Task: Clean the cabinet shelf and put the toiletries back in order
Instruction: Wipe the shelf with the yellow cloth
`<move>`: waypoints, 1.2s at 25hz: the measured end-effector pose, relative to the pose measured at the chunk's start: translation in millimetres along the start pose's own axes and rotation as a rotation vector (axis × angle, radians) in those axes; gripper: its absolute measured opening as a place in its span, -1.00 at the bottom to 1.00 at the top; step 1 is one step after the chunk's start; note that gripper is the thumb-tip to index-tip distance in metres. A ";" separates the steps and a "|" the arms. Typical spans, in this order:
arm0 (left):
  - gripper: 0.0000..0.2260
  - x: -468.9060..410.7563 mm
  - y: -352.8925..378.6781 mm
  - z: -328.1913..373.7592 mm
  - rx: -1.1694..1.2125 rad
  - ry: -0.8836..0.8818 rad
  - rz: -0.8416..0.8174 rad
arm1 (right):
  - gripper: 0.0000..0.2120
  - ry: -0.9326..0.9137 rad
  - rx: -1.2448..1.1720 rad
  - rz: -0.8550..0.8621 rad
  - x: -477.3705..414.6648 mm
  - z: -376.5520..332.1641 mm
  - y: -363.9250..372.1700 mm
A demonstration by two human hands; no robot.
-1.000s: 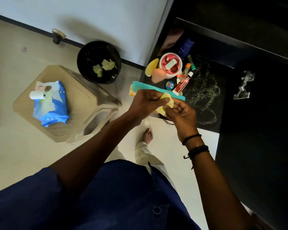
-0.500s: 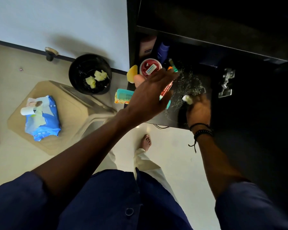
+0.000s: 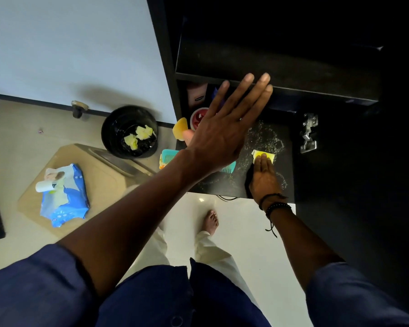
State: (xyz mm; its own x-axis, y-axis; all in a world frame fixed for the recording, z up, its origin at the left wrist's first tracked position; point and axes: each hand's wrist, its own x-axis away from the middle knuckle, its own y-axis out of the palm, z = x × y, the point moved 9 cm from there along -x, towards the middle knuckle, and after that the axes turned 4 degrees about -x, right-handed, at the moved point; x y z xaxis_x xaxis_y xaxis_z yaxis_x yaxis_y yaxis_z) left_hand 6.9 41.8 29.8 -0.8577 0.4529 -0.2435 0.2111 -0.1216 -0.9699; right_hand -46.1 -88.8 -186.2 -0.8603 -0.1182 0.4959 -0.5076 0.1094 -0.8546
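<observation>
Yellow wipe [image 3: 257, 153] pressed to dusty shelf [image 3: 224, 188] by flat-fingered right hand [image 3: 263, 180] — left hand [image 3: 219, 138] splayed, empty.

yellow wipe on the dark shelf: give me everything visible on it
The yellow wipe is a small, pale yellow piece with a whitish corner. It looks like thin tissue or cloth, folded roughly flat. It lies on the black cabinet shelf, towards its right side, amid whitish gritty residue. The right hand presses on it with straight fingers, whose tips cover its near part; only the far edge and corners show.
</observation>
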 end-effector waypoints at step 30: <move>0.07 -4.2 13.0 6.4 0.004 -0.089 -0.152 | -0.38 0.106 0.009 0.037 -132.4 29.2 -79.8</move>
State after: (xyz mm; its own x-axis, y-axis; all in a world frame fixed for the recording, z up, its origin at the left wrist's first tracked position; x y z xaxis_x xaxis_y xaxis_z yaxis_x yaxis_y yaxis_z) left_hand 10.3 32.7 18.3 -0.9179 0.3862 -0.0917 0.0739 -0.0608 -0.9954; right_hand 109.7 -110.7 -188.1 -0.8787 -0.0087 0.4773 -0.4756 0.1027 -0.8736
